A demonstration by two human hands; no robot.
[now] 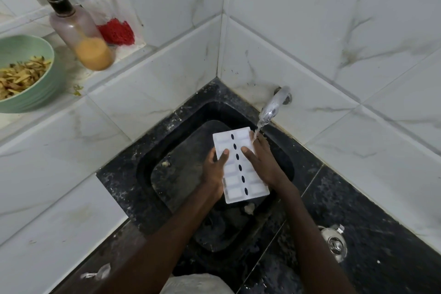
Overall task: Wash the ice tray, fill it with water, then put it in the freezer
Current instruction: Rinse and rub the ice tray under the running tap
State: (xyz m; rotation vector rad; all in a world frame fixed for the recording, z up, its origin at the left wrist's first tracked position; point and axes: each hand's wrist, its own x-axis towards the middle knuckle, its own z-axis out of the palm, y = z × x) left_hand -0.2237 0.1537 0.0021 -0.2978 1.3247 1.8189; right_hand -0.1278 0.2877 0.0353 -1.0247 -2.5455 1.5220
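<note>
Ice tray (241, 165) over sink (186, 174), tap (272, 107) behind right, bowl (23, 74) far left on ledge (71, 107)

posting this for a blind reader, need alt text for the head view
A person's left hand and right hand hold a white plastic ice tray over a black stone sink, its far corner under water running from a metal wall tap. A green bowl of peelings sits on the tiled ledge.

Tiled ledge (68, 75) with bowl (46, 93), bottle (81, 33)

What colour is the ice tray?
White, with a row of dark oval slots down the middle. The ice tray shows best in the head view, the only one.
</note>
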